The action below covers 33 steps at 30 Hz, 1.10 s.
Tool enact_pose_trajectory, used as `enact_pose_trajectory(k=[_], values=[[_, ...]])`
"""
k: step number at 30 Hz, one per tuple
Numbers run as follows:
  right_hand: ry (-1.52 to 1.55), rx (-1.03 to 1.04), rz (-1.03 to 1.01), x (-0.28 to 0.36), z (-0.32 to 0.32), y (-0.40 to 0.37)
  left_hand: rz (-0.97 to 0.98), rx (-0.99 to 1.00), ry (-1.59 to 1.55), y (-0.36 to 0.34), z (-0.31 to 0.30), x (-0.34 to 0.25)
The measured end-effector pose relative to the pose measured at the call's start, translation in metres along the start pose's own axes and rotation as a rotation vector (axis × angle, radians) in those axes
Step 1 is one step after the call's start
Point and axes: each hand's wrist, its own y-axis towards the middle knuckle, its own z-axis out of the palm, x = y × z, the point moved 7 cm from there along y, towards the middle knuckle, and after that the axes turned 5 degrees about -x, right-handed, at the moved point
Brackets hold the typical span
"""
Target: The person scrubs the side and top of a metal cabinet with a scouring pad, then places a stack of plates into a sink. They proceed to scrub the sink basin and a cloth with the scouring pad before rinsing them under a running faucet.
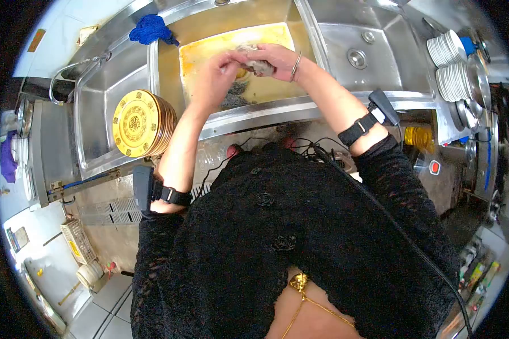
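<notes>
Over the middle sink (169, 85), my left hand (218, 73) and my right hand (277, 55) meet with fingers curled together. Between them is a wet, crumpled grey-beige cloth (260, 68), part of it hanging below my right palm. My left fingers close at its left end, partly hiding it. Beneath lies a pale rectangular tray or sheet with yellow-brown stains (201, 48), in murky yellowish water. A dark, mottled patch (234, 97) shows under the hands; I cannot make out what it is.
A stack of yellow patterned plates (136, 124) stands at the left sink's (110, 79) front edge. A blue cloth (150, 29) hangs over the back divider. White plates (455, 79) stand on edge beyond the right sink (379, 51). Cables (322, 148) run below the counter.
</notes>
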Motion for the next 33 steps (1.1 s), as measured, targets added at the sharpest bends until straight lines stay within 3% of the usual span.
enact_pose_trajectory(k=[1, 2, 3, 5, 7, 9, 10, 11, 12, 15, 16, 20, 22, 24, 27, 31, 33], values=[[-0.075, -0.077, 0.017, 0.004, -0.001, -0.002, 0.006, -0.090, 0.057, 0.000, -0.013, 0.002], [-0.078, -0.079, 0.022, 0.011, 0.003, -0.004, 0.249, -0.213, 0.252, -0.001, -0.024, -0.013], [-0.124, -0.009, 0.048, 0.018, 0.011, -0.005, 0.245, -0.216, 0.249, 0.000, -0.026, -0.015], [-0.175, 0.061, 0.073, 0.030, 0.030, -0.007, 0.429, -0.147, 0.454, 0.001, -0.020, -0.032], [-0.184, 0.176, 0.023, 0.045, 0.056, -0.010, 0.467, -0.167, 0.337, 0.005, -0.026, -0.025], [-0.283, 0.235, -0.002, 0.054, 0.074, -0.009, 0.530, -0.171, 0.451, 0.003, -0.028, -0.018], [-0.507, 0.244, 0.043, 0.053, 0.081, -0.008, 0.535, -0.172, 0.440, 0.003, -0.030, -0.011], [-0.733, 0.253, 0.090, 0.049, 0.087, -0.006, 0.484, -0.139, 0.493, 0.004, -0.030, 0.000], [-0.740, 0.245, 0.093, 0.047, 0.094, -0.001, 0.433, -0.108, 0.547, 0.006, -0.030, 0.012], [-1.485, -0.027, 0.209, 0.042, 0.092, 0.017, 0.450, -0.151, 0.603, 0.007, -0.034, 0.034], [-1.615, 0.014, -0.178, 0.030, 0.085, 0.047, 0.455, -0.152, 0.595, 0.008, -0.034, 0.043], [-1.759, -0.113, -0.268, 0.018, 0.082, 0.058, 0.326, -0.155, 0.615, 0.002, -0.021, 0.088], [-2.005, -0.036, -0.156, 0.010, 0.078, 0.065, 0.250, -0.137, 0.602, 0.003, -0.021, 0.092], [-2.040, 0.037, -0.150, 0.016, 0.088, 0.060, 0.008, -0.050, 0.525, 0.004, -0.018, 0.103], [-2.067, 0.152, -0.192, 0.018, 0.087, 0.075, -0.142, -0.050, 0.576, 0.009, -0.018, 0.114], [-2.049, 0.223, -0.288, 0.009, 0.076, 0.096, -0.274, -0.019, 0.622, 0.011, -0.013, 0.134], [-2.027, 0.272, -0.303, 0.003, 0.065, 0.102, -0.287, -0.040, 0.479, 0.009, -0.007, 0.138]])
